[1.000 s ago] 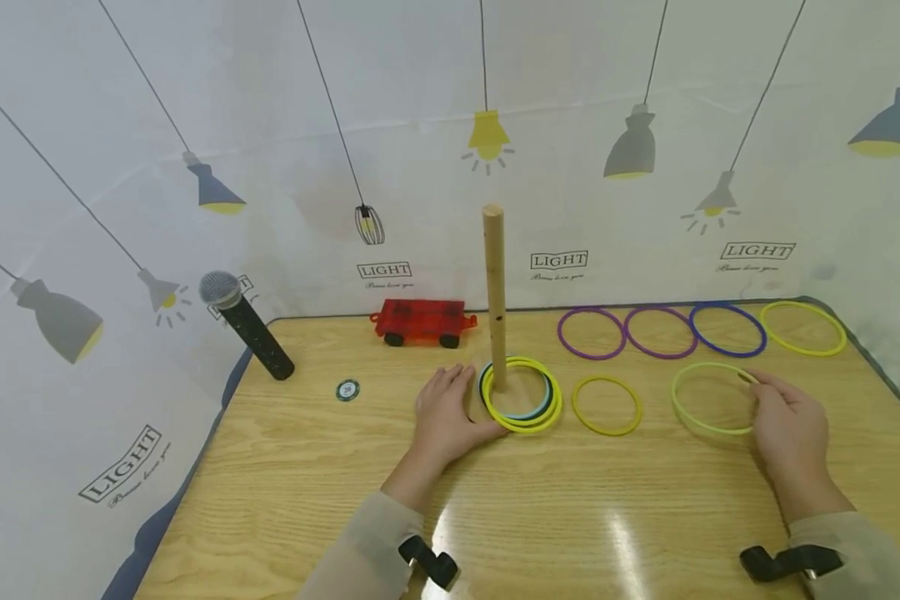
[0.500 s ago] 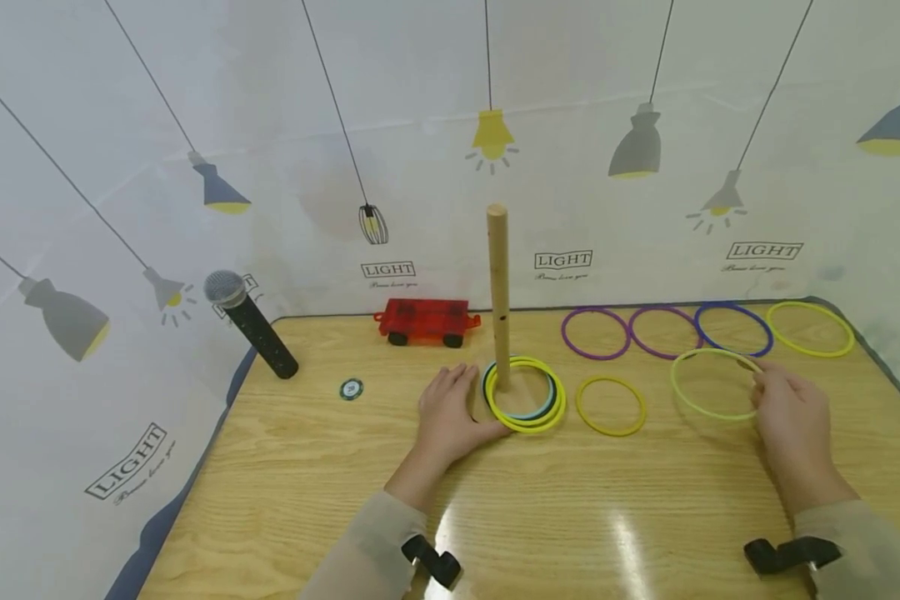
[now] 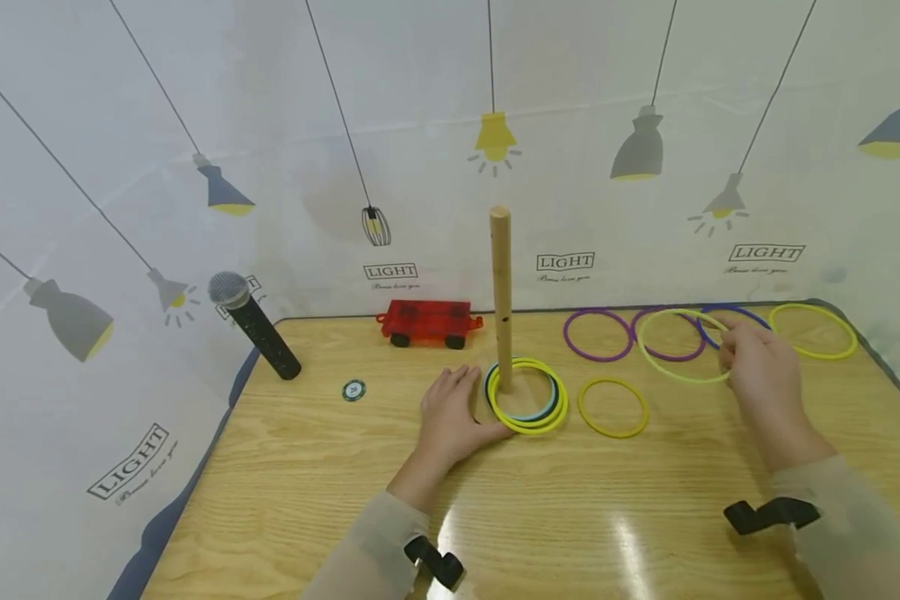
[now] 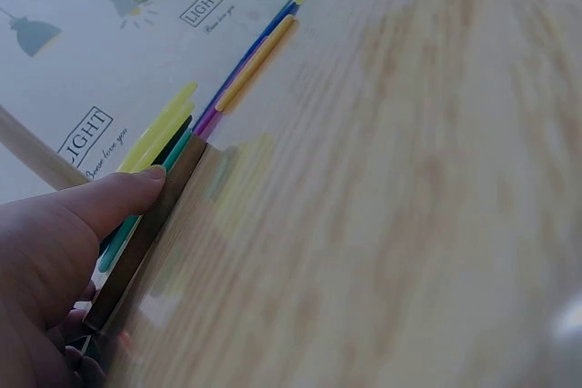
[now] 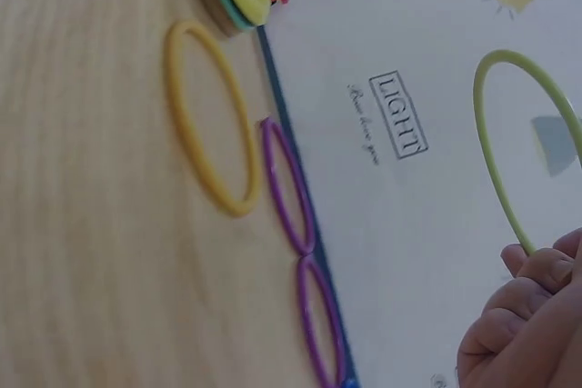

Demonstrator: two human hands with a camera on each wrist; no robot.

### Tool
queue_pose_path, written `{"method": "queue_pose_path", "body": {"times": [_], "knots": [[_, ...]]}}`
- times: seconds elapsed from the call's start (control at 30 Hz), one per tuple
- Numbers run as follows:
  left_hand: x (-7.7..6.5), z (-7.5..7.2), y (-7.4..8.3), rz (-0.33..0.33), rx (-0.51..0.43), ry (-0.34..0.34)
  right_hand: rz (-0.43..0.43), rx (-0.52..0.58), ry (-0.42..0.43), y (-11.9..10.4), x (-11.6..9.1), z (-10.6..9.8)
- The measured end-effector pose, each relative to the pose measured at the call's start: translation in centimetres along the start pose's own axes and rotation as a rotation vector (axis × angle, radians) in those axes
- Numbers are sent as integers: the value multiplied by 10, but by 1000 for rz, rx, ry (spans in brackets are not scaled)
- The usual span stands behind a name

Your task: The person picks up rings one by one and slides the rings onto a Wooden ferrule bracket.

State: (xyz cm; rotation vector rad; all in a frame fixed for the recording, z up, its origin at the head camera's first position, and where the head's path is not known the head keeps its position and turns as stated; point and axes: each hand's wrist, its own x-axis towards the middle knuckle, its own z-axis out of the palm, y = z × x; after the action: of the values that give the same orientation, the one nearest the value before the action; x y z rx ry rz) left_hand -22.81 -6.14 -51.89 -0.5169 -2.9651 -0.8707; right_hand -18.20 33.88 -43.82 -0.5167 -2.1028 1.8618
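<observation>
My right hand [image 3: 765, 375] pinches a pale yellow-green ring [image 3: 682, 378] at its right side, holding it up in front of the back row of rings. In the right wrist view that ring [image 5: 480, 115] stands clear against the backdrop, above the fingers. To the left, an upright wooden peg [image 3: 502, 283] rises from a low wooden base [image 4: 150, 243]. Several rings, yellow [image 3: 565, 408], black and light blue, are stacked around the peg. My left hand [image 3: 453, 421] grips the base from the left, thumb in front; its other fingers are partly hidden.
A darker yellow ring [image 3: 582, 410] lies right of the peg. Behind it, two purple rings [image 3: 598, 359], a blue ring [image 3: 750, 311] and a yellow ring [image 3: 813, 357] line the back edge. A red toy wagon [image 3: 427, 321], microphone [image 3: 258, 329] and round chip [image 3: 354, 390] are left.
My right hand has lifted the pale yellow-green ring and carried it up and to the left, so it now overlaps the back rings in the head view. My left hand stays at the base.
</observation>
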Motion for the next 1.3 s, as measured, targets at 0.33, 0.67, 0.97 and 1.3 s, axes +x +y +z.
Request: {"method": "queue_pose_path", "body": {"times": [0.33,0.67,0.97,1.3], "knots": [[0,-1,1,6,-4,3,-146,-129,-92,-50,9,27],[-1,1,0,11,-14,5,-164,-197,-208,-100,14,50],[-1,0,-1,5,-1,-5,-224,-87,-272,-145,11,74],[1,2,-3,4,5,-7,-187,226,-420,-176,0,106]]}}
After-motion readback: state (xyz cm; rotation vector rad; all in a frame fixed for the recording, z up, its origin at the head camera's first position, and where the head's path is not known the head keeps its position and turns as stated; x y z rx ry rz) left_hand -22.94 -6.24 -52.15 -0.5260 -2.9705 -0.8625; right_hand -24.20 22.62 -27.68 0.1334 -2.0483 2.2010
